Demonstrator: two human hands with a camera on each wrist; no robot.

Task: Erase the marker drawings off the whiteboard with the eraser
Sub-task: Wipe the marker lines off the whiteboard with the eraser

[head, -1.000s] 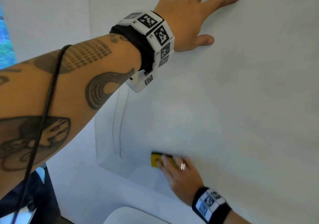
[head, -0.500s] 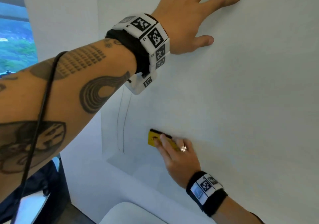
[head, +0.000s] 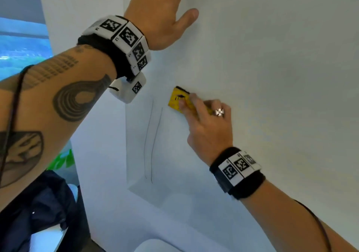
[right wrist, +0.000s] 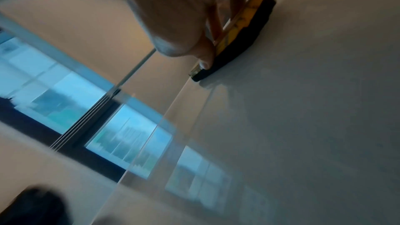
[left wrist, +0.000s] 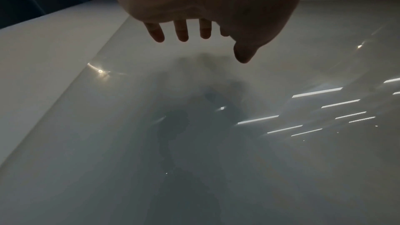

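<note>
A glossy whiteboard (head: 272, 77) fills the right of the head view. Two thin dark marker lines (head: 153, 141) run down it near its left edge. My right hand (head: 206, 119) grips a yellow eraser (head: 177, 100) with a black felt pad and presses it flat on the board, just right of the lines' upper ends. In the right wrist view the eraser (right wrist: 240, 40) lies under my fingers (right wrist: 205, 57), felt against the board. My left hand (head: 161, 12) rests flat on the board above, fingers straight; the left wrist view shows those fingers (left wrist: 181, 32) spread over the board (left wrist: 194, 143).
The whiteboard's left edge (head: 126, 135) meets a plain white wall (head: 97, 154). A window (head: 21, 45) lies far left, with a dark blue bag or cloth (head: 38, 209) below it. A rounded white object (head: 155, 246) sits at the bottom.
My right hand has slid the eraser upward along the board, from near its lower corner to beside the top of the marker lines. The left hand stays pressed on the board.
</note>
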